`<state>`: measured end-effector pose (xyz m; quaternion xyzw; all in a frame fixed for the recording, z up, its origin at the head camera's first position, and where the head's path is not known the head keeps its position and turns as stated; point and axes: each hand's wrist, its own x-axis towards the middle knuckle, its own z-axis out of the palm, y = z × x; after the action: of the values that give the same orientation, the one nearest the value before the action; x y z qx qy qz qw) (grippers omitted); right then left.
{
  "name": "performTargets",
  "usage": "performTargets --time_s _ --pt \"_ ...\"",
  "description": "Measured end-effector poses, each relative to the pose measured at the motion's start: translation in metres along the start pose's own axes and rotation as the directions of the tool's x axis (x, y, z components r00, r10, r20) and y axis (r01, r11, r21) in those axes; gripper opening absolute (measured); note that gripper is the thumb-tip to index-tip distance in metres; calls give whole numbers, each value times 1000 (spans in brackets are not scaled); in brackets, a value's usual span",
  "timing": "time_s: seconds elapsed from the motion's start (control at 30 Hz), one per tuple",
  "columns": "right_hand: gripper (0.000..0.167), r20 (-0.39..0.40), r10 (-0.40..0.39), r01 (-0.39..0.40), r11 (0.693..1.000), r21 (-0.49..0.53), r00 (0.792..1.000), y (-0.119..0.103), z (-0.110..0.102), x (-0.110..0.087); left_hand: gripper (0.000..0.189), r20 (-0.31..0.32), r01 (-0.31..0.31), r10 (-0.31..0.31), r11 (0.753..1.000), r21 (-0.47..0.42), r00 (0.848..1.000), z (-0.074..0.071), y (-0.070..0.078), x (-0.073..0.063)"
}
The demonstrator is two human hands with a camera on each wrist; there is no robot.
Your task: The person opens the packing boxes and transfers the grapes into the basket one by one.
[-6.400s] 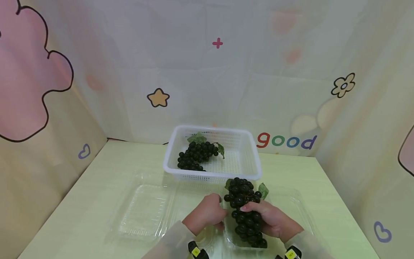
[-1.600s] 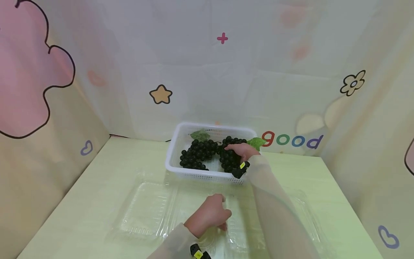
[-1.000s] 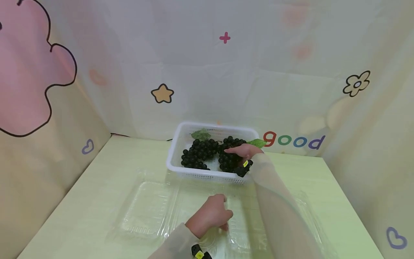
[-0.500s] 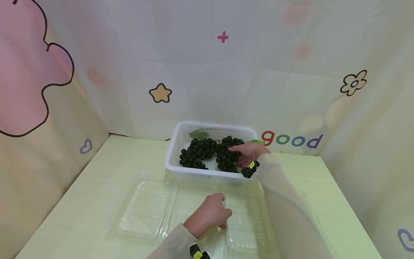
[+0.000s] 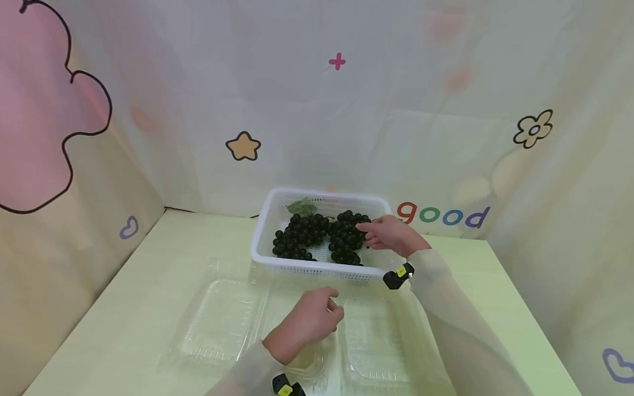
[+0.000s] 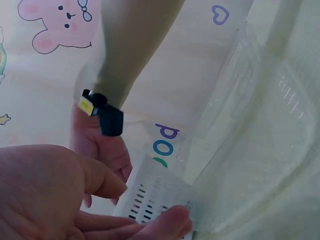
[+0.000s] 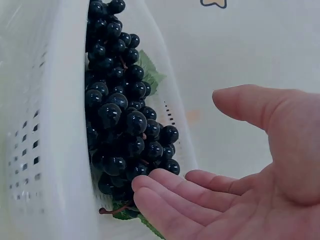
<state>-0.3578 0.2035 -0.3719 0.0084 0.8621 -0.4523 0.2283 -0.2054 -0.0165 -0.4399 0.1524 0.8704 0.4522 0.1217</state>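
Note:
My right hand (image 5: pixel 391 234) is at the right end of a white perforated basket (image 5: pixel 317 267). Its thumb and fingers are spread apart, with nothing between them, in the right wrist view. Just beyond the fingertips (image 7: pixel 145 182) lies a bunch of dark grapes (image 5: pixel 346 237) inside the basket. Another bunch of dark grapes (image 5: pixel 302 234) with a green leaf (image 5: pixel 302 207) lies to its left. My left hand (image 5: pixel 309 316), fingers loosely bent and holding nothing, hovers over clear plastic packaging in front of the basket.
A clear plastic clamshell box (image 5: pixel 218 319) lies opened flat on the left of the pale table (image 5: pixel 124 308). Another clear plastic container (image 5: pixel 376 352) lies at the right, under my right forearm. A printed curtain (image 5: pixel 297 121) stands close behind the basket.
Earlier my right hand gripped a grape bunch over the right container; that bunch now lies in the basket, released. The right hand has drawn back rightward; the left has lifted off the container's edge.

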Motion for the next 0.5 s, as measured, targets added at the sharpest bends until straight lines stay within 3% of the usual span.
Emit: performTargets --time_s 0.13,0.3,0.4,0.5 --pt "63 -14 -64 64 998 -14 998 4 2 -9 41 -11 -89 90 994 56 996 -15 1 -6" --pt "56 -97 -140 143 989 23 985 10 4 -19 39 65 -146 139 983 109 988 -32 1 -14" --pt "52 -154 -186 194 980 39 970 16 4 -26 38 69 -193 184 969 157 981 -42 0 -17" --pt "45 -237 -234 247 969 25 943 24 3 -33 35 33 -246 245 944 219 969 -55 -2 -18"
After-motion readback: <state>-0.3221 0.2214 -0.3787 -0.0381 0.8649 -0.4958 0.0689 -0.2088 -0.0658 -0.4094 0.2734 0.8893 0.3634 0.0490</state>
